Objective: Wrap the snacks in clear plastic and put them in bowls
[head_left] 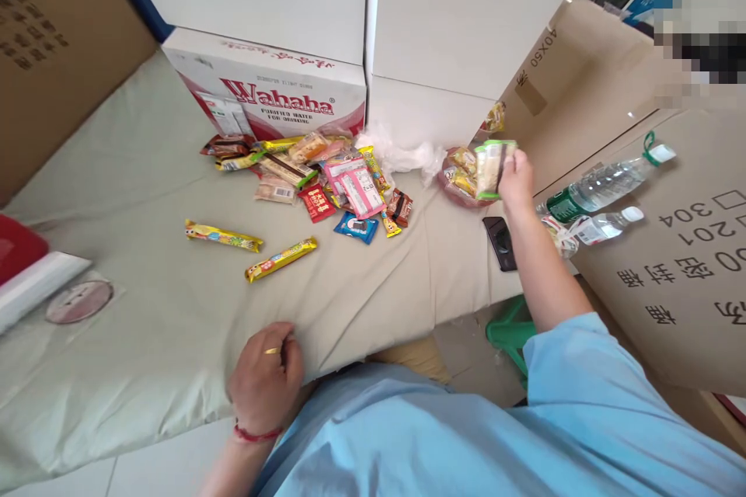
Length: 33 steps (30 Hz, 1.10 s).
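Observation:
My right hand (517, 180) is closed on a snack packet (493, 167) with green edges and a dark stripe, possibly more than one packet. It holds this over the right part of a reddish round basket (451, 192), where several yellow wrapped snacks (465, 171) lie. Curled into a loose fist, my left hand (268, 369) rests at the near edge of the cloth-covered table (169, 311), with nothing visible in it. Beyond it lie two yellow snack sticks (224, 236) (280, 258). A mixed pile of wrapped snacks, including a pink packet (362, 190) and a blue packet (356, 227), sits farther back.
A Wahaha carton (291, 85) and white boxes (431, 15) stand behind the pile. Crumpled clear plastic (405, 151) lies beside the basket. A black phone (500, 243) is below my right hand. Plastic bottles (606, 180) and large brown cartons (670, 233) are at right, near a green stool (510, 330).

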Each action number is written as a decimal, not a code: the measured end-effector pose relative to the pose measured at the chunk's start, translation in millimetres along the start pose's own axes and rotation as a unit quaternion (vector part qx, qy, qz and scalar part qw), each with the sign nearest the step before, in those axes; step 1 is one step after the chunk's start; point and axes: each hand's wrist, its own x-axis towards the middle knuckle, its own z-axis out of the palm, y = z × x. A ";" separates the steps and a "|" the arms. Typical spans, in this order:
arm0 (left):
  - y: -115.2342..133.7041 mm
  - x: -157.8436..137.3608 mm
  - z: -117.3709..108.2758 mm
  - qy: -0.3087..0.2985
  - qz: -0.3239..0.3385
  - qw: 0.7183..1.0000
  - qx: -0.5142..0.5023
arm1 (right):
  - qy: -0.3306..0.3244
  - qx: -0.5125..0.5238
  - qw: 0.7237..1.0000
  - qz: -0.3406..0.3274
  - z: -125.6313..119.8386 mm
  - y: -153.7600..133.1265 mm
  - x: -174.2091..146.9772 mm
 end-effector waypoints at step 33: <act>8.6 1.3 5.8 0.058 0.162 0.980 0.105 | 0.004 -0.140 0.990 0.016 73.9 -25.4 63.2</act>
